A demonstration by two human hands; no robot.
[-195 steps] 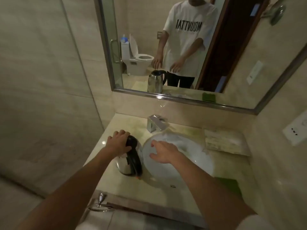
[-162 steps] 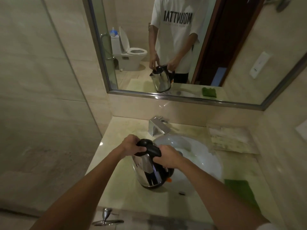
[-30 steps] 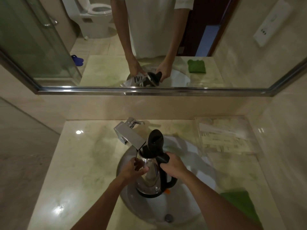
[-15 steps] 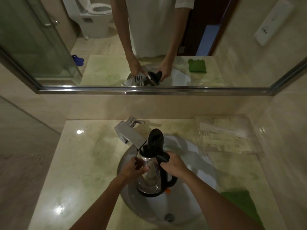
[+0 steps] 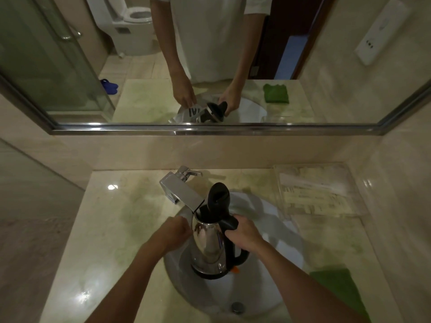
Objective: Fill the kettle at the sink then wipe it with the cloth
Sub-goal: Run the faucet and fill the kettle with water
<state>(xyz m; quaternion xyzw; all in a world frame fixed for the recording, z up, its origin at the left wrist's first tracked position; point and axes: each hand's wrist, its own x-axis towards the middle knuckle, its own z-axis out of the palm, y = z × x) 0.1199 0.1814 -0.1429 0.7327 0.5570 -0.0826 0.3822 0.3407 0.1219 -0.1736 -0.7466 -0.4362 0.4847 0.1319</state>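
Steel kettle [image 5: 210, 245] held over white sink [image 5: 275, 231], black lid [image 5: 218, 198] raised, mouth directly beneath faucet [image 5: 179, 192] spout. Right hand [image 5: 243, 235] clenched around black handle; left hand [image 5: 175, 231] pressed against kettle body, grip unclear. Green cloth [image 5: 338, 287] on table [image 5: 112, 229], right of sink, near front edge.

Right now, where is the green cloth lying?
In the head view, the green cloth lies flat on the counter at the lower right, beside the sink, untouched by the hands.
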